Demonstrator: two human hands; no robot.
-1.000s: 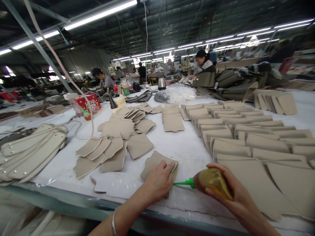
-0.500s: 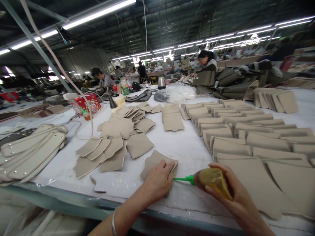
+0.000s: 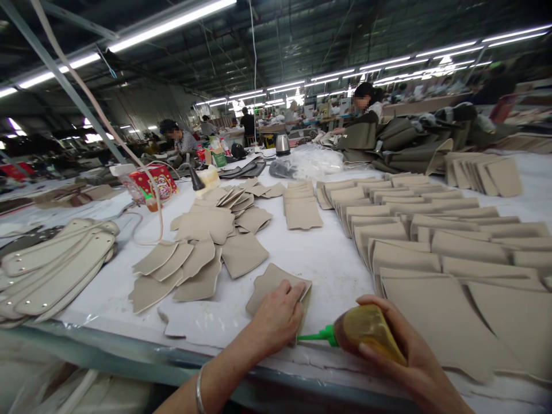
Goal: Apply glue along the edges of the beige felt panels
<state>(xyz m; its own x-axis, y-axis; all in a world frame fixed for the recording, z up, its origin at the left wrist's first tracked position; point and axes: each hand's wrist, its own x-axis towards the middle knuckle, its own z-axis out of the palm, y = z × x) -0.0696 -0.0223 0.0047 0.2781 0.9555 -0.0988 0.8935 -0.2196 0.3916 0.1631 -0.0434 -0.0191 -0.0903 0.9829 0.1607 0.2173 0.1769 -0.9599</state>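
My left hand [image 3: 276,319] bends over a beige leather piece [image 3: 268,283] near the table's front edge, its fingers gripping the right side. In my right hand [image 3: 411,345] is a squeeze bottle [image 3: 366,330], tilted on its side and partly filled with amber liquid. Its thin green nozzle [image 3: 317,335] points left, with the tip at the lower right edge of the leather piece, just by my left hand. My left palm and wrist cover the near part of the piece.
Loose beige pieces [image 3: 202,224] lie to the left, and overlapping rows of them [image 3: 431,230] spread to the right. White straps with studs [image 3: 64,264] are stacked at far left. A hose [image 3: 158,201] hangs by a red box [image 3: 161,179]. Other people sit farther back.
My right hand has brought the bottle slightly toward me and left, so the nozzle tip has slid down along the piece's right edge. My left hand stays in place.
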